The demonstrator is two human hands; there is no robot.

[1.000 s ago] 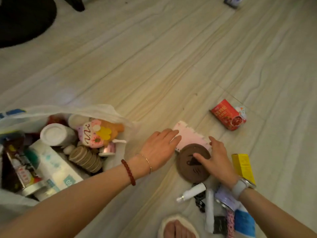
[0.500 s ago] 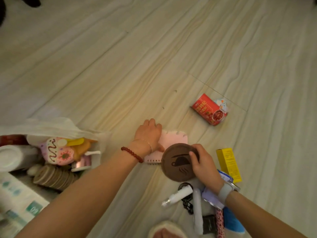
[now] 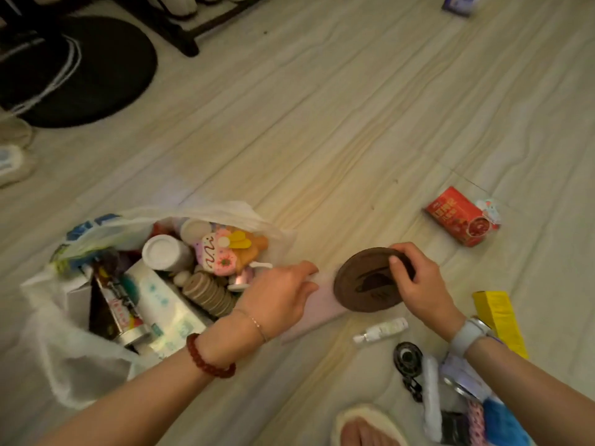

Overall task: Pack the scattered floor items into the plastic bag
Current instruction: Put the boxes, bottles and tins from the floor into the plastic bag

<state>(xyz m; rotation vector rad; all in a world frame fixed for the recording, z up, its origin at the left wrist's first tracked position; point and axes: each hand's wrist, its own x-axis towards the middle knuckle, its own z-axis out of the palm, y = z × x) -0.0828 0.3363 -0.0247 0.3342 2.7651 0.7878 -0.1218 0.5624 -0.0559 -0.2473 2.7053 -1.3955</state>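
Note:
The white plastic bag (image 3: pixel 80 365) lies open at the left, filled with several items such as a white jar, a tissue pack and a pink toy. My left hand (image 3: pixel 280 296) grips the edge of a pale pink notebook (image 3: pixel 318 312) just right of the bag's mouth. My right hand (image 3: pixel 418 281) holds a round brown disc (image 3: pixel 363 281), tilted up off the floor above the notebook.
On the wooden floor lie a red carton (image 3: pixel 460 217), a yellow box (image 3: pixel 499 320), a small white bottle (image 3: pixel 381 329), a black ring item (image 3: pixel 408 357) and a heap of small things at bottom right. A slipper (image 3: pixel 363 426) is below, a black round cushion (image 3: pixel 80 69) far left.
Both hands have moved left toward the bag, drawing the pink notebook and the brown disc along. The disc has lifted and tilted. The view swung up and left.

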